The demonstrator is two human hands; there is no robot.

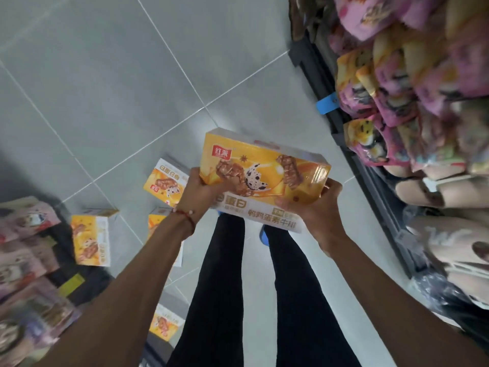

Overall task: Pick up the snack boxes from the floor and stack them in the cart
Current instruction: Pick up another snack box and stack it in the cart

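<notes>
Floor of glossy grey square tiles (111,83) with thin pale grout lines. Four yellow-and-orange cardboard snack boxes (165,178) lie scattered on it at the left. The second box (91,237) is beside a dark shelf base, the third box (154,220) is partly hidden, and the fourth box (165,324) is near the bottom edge. A blue shoe (264,235) stands on the tiles.

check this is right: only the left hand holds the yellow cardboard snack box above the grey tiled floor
No: the head view shows both the left hand and the right hand holding the yellow cardboard snack box above the grey tiled floor.
</notes>
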